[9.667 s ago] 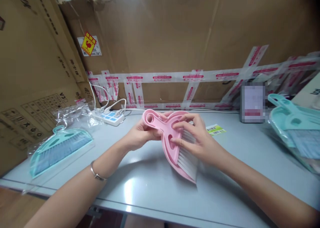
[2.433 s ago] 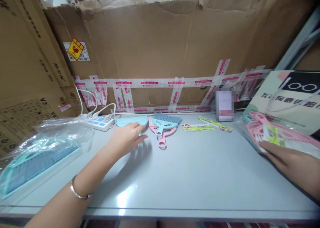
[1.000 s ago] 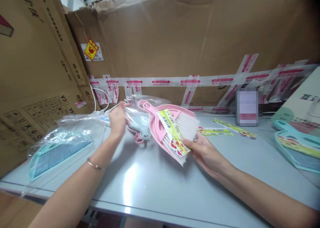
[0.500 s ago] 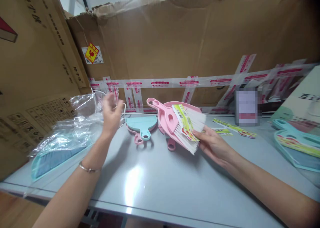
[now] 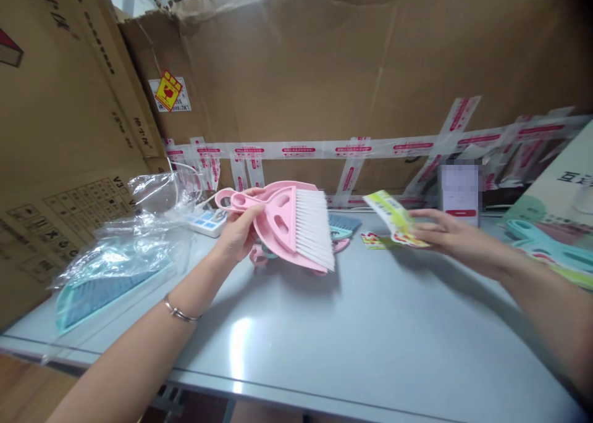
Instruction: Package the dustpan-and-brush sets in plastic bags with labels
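Observation:
My left hand is closed round the handles of a pink dustpan and the pink hand brush nested on it, raised over the table. The brush's white bristles point right. Off to the right, my right hand pinches a yellow-green label card, apart from the set. Another label lies on the table below that card. Partly hidden behind the pink set are a teal dustpan with blue bristles and a pink handle.
Clear plastic bags cover a teal dustpan set at left. A white power strip lies near the back. A phone stands at back right, beside another teal set. A large cardboard box walls the rear.
My left hand has come right and taken hold of the pink set's handles. The label card has come off the brush and moved right in my right hand.

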Motion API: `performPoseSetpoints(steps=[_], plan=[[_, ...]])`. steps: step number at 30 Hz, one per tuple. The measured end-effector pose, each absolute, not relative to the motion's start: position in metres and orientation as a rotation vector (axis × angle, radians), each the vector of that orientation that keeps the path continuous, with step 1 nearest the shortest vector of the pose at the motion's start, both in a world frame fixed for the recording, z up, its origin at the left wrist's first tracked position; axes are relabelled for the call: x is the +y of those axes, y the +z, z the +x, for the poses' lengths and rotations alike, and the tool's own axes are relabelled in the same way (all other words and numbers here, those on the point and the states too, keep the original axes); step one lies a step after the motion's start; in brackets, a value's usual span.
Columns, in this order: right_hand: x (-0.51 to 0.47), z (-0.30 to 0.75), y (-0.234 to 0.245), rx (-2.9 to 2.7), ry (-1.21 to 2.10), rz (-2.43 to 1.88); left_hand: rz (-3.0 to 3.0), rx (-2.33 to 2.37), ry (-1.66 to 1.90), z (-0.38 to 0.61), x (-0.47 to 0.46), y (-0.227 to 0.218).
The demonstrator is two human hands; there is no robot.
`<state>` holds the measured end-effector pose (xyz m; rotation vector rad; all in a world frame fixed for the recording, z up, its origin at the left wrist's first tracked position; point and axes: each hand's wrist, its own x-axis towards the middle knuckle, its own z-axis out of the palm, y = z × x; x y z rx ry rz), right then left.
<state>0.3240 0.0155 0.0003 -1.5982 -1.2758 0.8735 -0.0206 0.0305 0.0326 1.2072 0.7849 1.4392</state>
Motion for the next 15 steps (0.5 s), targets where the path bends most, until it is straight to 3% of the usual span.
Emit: performPoseSetpoints(steps=[3,6,10,15], plan=[[0.021,0.340,0.008,-1.263,0.343,-1.825,1.273,0.850,1.449,-0.020,0.028,0.033],[0.013,0.298,0.018,-1.437,0.048,-1.549,1.386,0.862,1.409,-0.008,0.020,0.028],[-0.002,0.207,0.031,-1.964,0.062,-1.034,1.550,0.820,1.381,0.008,0.008,0.026],[0.010,0.181,0.037,-2.060,-0.012,-0.982,1.707,0.902,1.548,-0.014,0.013,0.038]])
